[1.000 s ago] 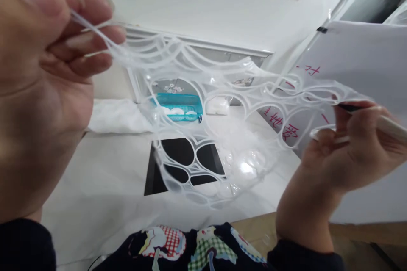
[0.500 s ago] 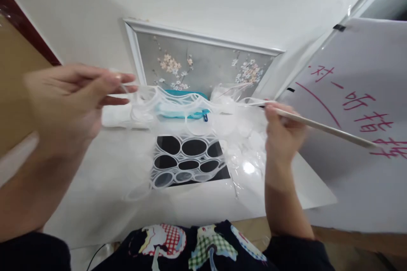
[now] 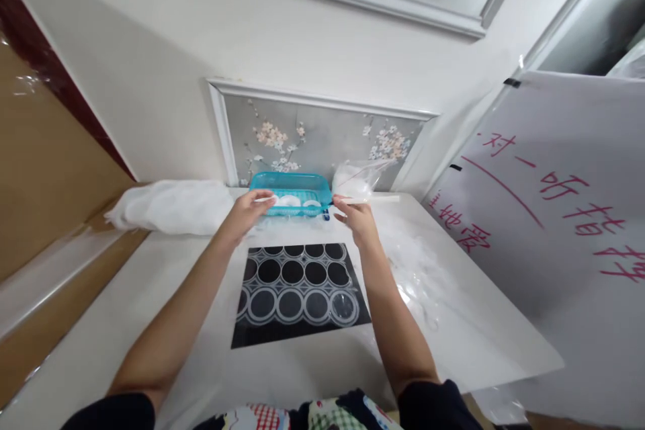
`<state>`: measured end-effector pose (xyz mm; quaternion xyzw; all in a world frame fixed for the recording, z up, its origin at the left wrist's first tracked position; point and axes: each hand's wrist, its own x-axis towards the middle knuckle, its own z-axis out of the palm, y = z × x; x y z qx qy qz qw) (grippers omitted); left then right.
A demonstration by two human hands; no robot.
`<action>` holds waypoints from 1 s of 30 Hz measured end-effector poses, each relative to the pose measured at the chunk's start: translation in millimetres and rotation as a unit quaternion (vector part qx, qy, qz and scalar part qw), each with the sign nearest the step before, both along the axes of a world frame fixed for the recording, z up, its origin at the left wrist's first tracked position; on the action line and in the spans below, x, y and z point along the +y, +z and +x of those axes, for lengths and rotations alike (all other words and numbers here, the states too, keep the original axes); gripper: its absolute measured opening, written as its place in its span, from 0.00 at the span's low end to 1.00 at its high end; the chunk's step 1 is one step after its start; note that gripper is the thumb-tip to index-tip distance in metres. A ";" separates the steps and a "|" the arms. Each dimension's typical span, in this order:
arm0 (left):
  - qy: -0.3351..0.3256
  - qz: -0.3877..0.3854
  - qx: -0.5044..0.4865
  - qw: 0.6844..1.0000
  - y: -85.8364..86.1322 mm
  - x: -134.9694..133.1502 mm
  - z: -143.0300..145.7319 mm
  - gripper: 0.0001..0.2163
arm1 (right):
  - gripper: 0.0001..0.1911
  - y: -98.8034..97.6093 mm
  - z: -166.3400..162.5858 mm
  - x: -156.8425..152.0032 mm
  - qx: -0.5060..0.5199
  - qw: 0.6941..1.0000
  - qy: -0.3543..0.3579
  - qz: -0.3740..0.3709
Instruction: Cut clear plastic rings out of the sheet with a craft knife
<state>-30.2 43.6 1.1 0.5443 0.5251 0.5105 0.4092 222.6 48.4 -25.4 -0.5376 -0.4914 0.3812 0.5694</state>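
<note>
Pinched fingers on my left hand (image 3: 250, 213) are at a white, round-edged piece in front of the blue plastic tray (image 3: 289, 179). This looks like the far edge of the translucent sheet of joined rings (image 3: 291, 290). Whether every white curve between my hands belongs to it or lies in the tray, I cannot tell. A thin white stick (image 3: 383, 199) is gripped in my right hand (image 3: 357, 216) at the tray's right end, pointing right. Rings of the sheet lie over a black rectangular mat (image 3: 282, 334) between my forearms.
A rolled white cloth-like bundle (image 3: 171, 207) lies at the back left. Beside the tray, a clear bag with white contents (image 3: 353, 178) stands against the wall. Crumpled clear film (image 3: 418, 269) covers part of the table's right side. A white board with red writing (image 3: 579, 215) rises at the right.
Both hands have moved farther away, down and closer together. The ring sheet, held up and stretched between them before, now lies flatter over the mat. The stick has stayed in my right hand.
</note>
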 end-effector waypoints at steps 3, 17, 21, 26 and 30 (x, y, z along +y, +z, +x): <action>-0.071 0.074 0.044 0.994 23.3 -33.8 25.9 0.17 | 0.13 29.7 -24.9 -36.9 0.267 0.945 0.185 0.027; -0.174 -0.007 0.046 0.984 34.2 -73.4 55.0 0.07 | 0.08 49.7 -50.4 -77.6 0.387 0.863 0.325 -0.014; -0.223 -0.062 -0.122 0.965 26.9 -49.2 51.5 0.09 | 0.09 40.9 -51.5 -65.6 0.361 0.873 0.328 -0.014; -0.162 -0.084 -0.259 0.949 29.1 -36.1 39.5 0.13 | 0.09 31.3 -41.6 -53.4 0.365 0.856 0.367 0.002; -0.076 -0.048 -0.281 0.955 37.0 -41.7 27.6 0.18 | 0.13 23.7 -21.3 -45.2 0.183 0.890 0.414 -0.053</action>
